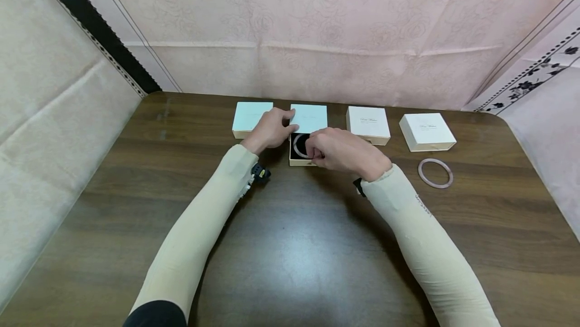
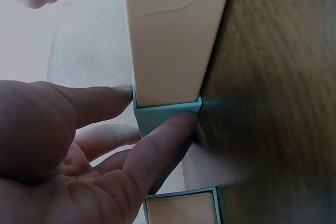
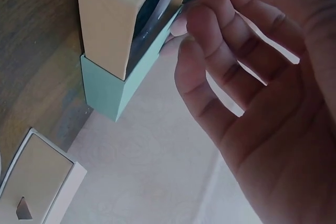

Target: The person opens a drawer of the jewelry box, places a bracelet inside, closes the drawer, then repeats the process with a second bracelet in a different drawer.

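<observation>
A pale blue drawer box (image 1: 308, 118) stands at the back of the table, its cream drawer (image 1: 302, 162) pulled out toward me. A pale bangle (image 1: 296, 147) sits in the drawer's dark lining. My left hand (image 1: 270, 130) holds the box's sleeve (image 2: 165, 116), one digit on its top and another at its side. At the drawer's right side, my right hand (image 1: 340, 151) has its fingers curled over the bangle's right part and seems to pinch it. The fingertip contact is largely hidden in the head view and cut off in the right wrist view.
Another pale blue box (image 1: 251, 115) stands just left. Two white boxes, one nearer (image 1: 368, 123) and one farther right (image 1: 428, 132), stand on the right. A second pale bangle (image 1: 435, 173) lies before the rightmost box. Cloth (image 1: 308, 30) hangs behind the table.
</observation>
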Demonstrator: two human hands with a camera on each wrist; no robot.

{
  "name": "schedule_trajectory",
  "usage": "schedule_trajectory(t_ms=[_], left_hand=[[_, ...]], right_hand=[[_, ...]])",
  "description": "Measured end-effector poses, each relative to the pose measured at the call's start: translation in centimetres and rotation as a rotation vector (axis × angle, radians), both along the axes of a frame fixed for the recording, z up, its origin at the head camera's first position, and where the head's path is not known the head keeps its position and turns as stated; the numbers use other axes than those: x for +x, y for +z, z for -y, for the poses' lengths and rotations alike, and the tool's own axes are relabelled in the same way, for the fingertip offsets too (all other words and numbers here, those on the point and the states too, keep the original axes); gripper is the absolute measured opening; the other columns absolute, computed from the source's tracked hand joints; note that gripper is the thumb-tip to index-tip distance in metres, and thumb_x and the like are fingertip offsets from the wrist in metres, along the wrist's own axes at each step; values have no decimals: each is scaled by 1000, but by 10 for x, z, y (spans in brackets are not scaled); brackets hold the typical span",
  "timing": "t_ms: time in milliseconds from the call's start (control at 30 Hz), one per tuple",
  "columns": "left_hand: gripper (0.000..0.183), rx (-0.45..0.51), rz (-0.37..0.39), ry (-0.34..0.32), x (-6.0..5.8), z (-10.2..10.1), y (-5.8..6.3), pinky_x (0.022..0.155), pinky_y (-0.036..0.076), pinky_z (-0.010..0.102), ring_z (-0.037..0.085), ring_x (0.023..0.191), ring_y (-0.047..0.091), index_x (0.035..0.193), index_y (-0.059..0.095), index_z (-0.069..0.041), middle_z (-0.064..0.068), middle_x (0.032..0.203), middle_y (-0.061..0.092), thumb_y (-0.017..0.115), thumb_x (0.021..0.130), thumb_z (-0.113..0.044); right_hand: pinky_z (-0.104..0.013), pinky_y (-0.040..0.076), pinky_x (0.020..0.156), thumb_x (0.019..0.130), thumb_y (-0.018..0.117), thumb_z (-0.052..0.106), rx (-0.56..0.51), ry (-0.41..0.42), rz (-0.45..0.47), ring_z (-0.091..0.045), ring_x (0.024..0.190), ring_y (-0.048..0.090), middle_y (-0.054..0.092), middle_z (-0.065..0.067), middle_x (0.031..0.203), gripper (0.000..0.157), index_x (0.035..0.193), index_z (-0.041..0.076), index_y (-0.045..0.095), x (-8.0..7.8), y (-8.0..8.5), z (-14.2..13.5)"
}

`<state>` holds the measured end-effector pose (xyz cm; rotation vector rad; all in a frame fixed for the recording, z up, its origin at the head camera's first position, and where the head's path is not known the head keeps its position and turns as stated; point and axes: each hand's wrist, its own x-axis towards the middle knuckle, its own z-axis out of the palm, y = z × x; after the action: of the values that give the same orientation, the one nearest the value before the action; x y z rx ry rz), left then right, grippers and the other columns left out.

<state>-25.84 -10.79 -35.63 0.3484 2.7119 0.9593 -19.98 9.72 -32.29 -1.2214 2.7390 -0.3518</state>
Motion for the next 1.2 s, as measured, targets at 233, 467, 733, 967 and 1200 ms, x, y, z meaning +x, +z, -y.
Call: schedule_trajectory(t_ms=[233,467,733,967,1200], left_hand=[[57,4,15,-2,0,1,0,98,44,36,25,140,47,158,37,-15,5,165,36,56,106,-29],[57,14,10,-6,0,1,-2,104,45,37,26,149,39,158,37,-14,5,165,36,56,106,-29],[57,3,4,-1,0,1,-2,104,45,37,25,146,42,158,38,-14,5,165,37,56,106,-30],[57,8,8,-3,0,0,0,105,45,38,25,149,39,158,37,-14,5,165,36,56,107,-29],[58,-1,19,-5,0,0,0,104,44,37,24,150,37,159,36,-14,4,166,34,56,107,-29]], right_hand=[[-27,47,68,88,73,4,38,-2,20,-11,78,56,62,5,84,19,77,18,67,0,-4,4],[-29,51,71,88,71,2,59,-3,34,-11,78,60,66,5,84,15,81,16,71,-1,-8,7],[-30,54,70,86,69,0,50,8,11,-10,77,63,69,5,83,17,81,15,74,-2,-12,8],[-30,54,71,84,70,0,47,1,9,-8,75,62,68,8,80,19,79,17,76,-1,-13,8],[-30,51,67,82,70,0,48,7,-22,-8,72,57,61,9,74,21,73,19,71,-1,-15,9]])
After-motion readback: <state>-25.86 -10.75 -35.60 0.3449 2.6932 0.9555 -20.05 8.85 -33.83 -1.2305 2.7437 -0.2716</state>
